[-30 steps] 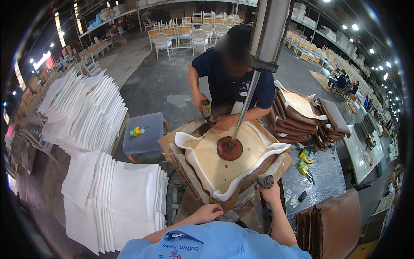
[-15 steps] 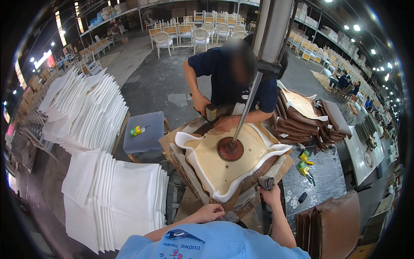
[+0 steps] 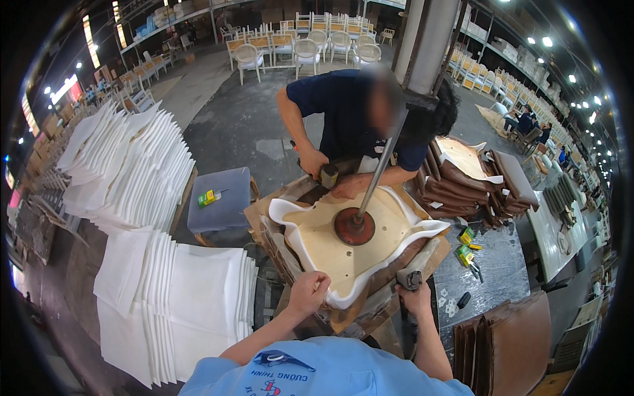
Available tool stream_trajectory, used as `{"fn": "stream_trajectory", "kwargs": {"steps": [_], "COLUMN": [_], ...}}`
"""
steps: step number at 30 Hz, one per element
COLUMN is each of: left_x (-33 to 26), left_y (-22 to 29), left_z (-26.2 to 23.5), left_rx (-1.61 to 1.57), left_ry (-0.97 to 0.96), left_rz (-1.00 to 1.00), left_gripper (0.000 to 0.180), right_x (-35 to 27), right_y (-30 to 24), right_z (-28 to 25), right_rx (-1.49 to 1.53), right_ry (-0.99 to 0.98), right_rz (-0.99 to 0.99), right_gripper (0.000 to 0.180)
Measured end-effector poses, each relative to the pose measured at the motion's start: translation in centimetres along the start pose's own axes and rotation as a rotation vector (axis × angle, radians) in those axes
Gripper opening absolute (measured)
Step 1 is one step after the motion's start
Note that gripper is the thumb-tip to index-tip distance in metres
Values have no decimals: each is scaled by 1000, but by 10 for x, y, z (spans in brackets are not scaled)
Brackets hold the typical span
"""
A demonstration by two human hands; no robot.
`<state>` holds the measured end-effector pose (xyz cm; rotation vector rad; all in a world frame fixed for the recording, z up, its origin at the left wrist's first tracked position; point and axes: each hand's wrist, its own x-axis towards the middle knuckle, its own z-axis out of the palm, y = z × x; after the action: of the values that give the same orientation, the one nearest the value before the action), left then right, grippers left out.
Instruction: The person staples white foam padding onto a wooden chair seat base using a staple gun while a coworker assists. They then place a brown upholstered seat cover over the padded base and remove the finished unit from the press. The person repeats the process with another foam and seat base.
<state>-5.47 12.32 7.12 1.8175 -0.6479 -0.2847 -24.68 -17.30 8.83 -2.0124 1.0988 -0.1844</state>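
A chair seat lies upside down on a cardboard-lined stand: a pale wooden panel [image 3: 310, 231] ringed by curled white padding [image 3: 413, 244] and a brown cover [image 3: 343, 318]. A round red press foot [image 3: 354, 226] on a metal rod bears down on its middle. My left hand [image 3: 308, 294] is at the near left edge, fingers pinched together beside the padding; what they grip is hidden. In my right hand [image 3: 416, 300] is a staple gun [image 3: 411, 274], held at the near right edge. Across from me, a co-worker's hand holds another staple gun [image 3: 328, 175] at the far edge.
White padding sheets [image 3: 172, 303] are stacked at left, beside a blue padded stool [image 3: 221, 198]. At right, brown covered seats [image 3: 449, 178] are piled behind a plastic-covered table [image 3: 489, 264] with small yellow-green boxes. More brown pieces [image 3: 508, 343] stand near right.
My left hand has moved forward from the near corner to the near left edge of the seat. My right hand has barely moved. The co-worker leans lower, with the staple gun shifted slightly right.
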Motion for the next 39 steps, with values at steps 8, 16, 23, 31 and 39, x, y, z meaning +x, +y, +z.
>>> {"fn": "stream_trajectory", "kwargs": {"steps": [8,16,23,31,39], "left_x": [7,7,5,7,7], "left_y": [-32,-33,-35,-34,-36], "left_z": [22,22,22,24,22], "left_rx": [445,448,448,425,444], "left_ry": [116,112,118,109,110], "left_rz": [423,436,428,426,425], "left_gripper": [14,12,11,10,12], "right_x": [2,10,10,11,8], "right_y": [-4,8,-2,1,-13], "right_z": [5,6,5,-1,-1], "right_rx": [-5,24,-10,-14,-70], "right_ry": [2,-17,-25,-28,-48], "right_rz": [28,33,23,9,6], "right_gripper": [60,58,57,54,53]}}
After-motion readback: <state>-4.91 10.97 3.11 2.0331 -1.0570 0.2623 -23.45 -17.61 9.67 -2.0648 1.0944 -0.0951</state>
